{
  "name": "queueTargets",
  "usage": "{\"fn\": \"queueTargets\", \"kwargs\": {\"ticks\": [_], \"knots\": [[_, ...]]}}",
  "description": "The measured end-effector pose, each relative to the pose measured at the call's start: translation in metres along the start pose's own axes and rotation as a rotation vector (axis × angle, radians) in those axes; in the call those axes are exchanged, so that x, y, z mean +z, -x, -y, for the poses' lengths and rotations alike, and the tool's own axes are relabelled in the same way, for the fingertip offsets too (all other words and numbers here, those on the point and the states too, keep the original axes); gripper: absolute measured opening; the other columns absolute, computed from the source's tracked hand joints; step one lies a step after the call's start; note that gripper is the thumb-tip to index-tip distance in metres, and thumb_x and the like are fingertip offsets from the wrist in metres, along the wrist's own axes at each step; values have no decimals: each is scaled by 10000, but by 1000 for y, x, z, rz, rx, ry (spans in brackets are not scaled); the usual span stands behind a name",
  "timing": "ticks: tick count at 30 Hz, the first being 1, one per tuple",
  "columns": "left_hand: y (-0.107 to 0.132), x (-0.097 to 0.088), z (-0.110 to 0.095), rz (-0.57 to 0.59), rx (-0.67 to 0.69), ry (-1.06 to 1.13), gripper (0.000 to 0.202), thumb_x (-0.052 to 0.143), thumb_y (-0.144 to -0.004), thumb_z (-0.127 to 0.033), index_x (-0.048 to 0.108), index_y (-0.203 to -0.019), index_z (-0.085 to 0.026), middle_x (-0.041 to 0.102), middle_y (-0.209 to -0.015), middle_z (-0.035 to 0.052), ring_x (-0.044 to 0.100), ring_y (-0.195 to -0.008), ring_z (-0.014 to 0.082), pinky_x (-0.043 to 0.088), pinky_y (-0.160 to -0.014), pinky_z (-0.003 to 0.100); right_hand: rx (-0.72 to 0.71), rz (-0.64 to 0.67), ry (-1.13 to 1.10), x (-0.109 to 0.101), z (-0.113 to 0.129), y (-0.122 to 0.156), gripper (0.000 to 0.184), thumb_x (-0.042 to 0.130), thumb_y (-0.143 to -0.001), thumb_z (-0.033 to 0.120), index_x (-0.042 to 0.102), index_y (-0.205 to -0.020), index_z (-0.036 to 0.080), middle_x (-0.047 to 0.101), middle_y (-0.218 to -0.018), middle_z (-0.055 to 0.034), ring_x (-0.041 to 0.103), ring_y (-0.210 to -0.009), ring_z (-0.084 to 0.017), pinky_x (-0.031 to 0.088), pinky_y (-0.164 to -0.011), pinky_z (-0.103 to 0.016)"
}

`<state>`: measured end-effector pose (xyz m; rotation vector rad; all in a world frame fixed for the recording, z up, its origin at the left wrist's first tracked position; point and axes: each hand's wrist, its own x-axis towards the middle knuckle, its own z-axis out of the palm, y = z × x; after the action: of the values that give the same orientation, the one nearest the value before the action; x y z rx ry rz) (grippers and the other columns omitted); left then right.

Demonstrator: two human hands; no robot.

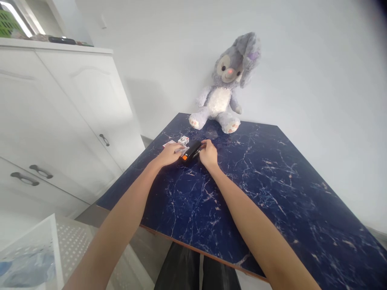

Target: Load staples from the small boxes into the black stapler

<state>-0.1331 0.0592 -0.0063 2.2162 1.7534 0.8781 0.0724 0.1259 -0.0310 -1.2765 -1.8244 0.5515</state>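
A black stapler (193, 149) with an orange patch at its near end lies at a slant on the dark blue marbled table, between my hands. My left hand (170, 154) is closed, its fingertips on a pale strip (182, 150) at the stapler's left side. I cannot make out the strip's exact kind. On the stapler's right side, my right hand (208, 153) has its fingers curled against the body, near a thin metal part. Just beyond my left fingers stands a small white box (183, 140) with dark and red print. A flat white and red piece (168, 143) lies beside it, partly hidden.
A large grey plush rabbit (220, 100) sits at the table's far edge against the white wall. White cabinets (69, 100) stand to the left. A white perforated basket (57, 245) is low at the left. The table's front edge (193, 249) runs before my legs.
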Motion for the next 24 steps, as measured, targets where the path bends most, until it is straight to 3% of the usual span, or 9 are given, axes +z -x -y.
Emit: {"fn": "queueTargets", "kwargs": {"ticks": [2, 5, 7, 10, 13, 16, 20, 22, 24], "knots": [[1, -2, -5, 97, -48, 48, 378, 555, -823, -211, 702, -1170, -244, 686, -1267, 38, 650, -1121, 238, 513, -974, 358, 83, -46, -63, -3, -2, -1, 448, 408, -695, 49, 591, -1082, 182, 690, -940, -63, 646, -897, -220, 501, -872, -347], [3, -6, -12, 148, -131, 54, 331, 630, -772, -258, 707, -1093, -237, 671, -1278, 68, 656, -1117, 267, 535, -930, 369, 127, -49, -124, -4, -5, -3, 446, 412, -668, 61, 596, -1050, 198, 680, -891, -38, 646, -858, -208, 511, -843, -337], [4, -8, -14, 152, -115, 21, 299, 671, -731, -263, 718, -1026, -242, 680, -1248, 78, 650, -1131, 279, 533, -927, 368, 104, -27, -123, -4, -4, -2, 438, 422, -658, 66, 608, -1027, 211, 681, -876, -26, 649, -849, -205, 515, -835, -335], [6, -8, -14, 183, -55, -28, 355, 681, -714, -259, 719, -1066, -253, 728, -1095, 61, 690, -1007, 258, 542, -846, 331, 59, 29, -103, -3, -2, -2, 396, 437, -670, 70, 626, -982, 224, 694, -867, -16, 658, -840, -201, 517, -839, -330], [8, -5, -13, 99, -61, -140, 332, 650, -770, -290, 725, -1090, -241, 742, -1014, 66, 698, -908, 259, 532, -792, 336, 34, 51, -76, -3, -1, -1, 364, 446, -694, 80, 638, -966, 229, 709, -886, -20, 665, -844, -205, 517, -851, -334], [8, -2, -13, -3, -92, -274, 269, 622, -818, -303, 731, -1054, -236, 736, -1038, 90, 682, -960, 289, 519, -830, 367, 0, 51, -84, -1, -2, -2, 383, 450, -686, 76, 637, -988, 217, 710, -910, -26, 663, -846, -198, 519, -864, -332], [7, 0, -16, -185, -114, -222, 319, 569, -872, -273, 672, -1172, -237, 707, -1128, 92, 661, -1026, 268, 505, -901, 373, -120, 69, -165, 4, -4, -3, 507, 460, -647, 58, 606, -1115, 188, 693, -1074, -52, 648, -906, -177, 528, -878, -314], [5, 3, -19, -150, -13, -124, 334, 581, -868, -265, 656, -1193, -241, 694, -1161, 80, 651, -1056, 248, 499, -933, 362, -134, 87, -179, 5, -4, -3, 535, 470, -652, 60, 595, -1157, 183, 683, -1120, -62, 645, -914, -175, 531, -886, -318], [4, 6, -21, -15, 113, -54, 329, 611, -841, -251, 663, -1166, -239, 698, -1160, 68, 650, -1068, 241, 494, -953, 354, -106, 97, -181, 5, -4, -4, 533, 480, -661, 63, 593, -1168, 183, 685, -1114, -64, 648, -889, -174, 536, -879, -320]]}}
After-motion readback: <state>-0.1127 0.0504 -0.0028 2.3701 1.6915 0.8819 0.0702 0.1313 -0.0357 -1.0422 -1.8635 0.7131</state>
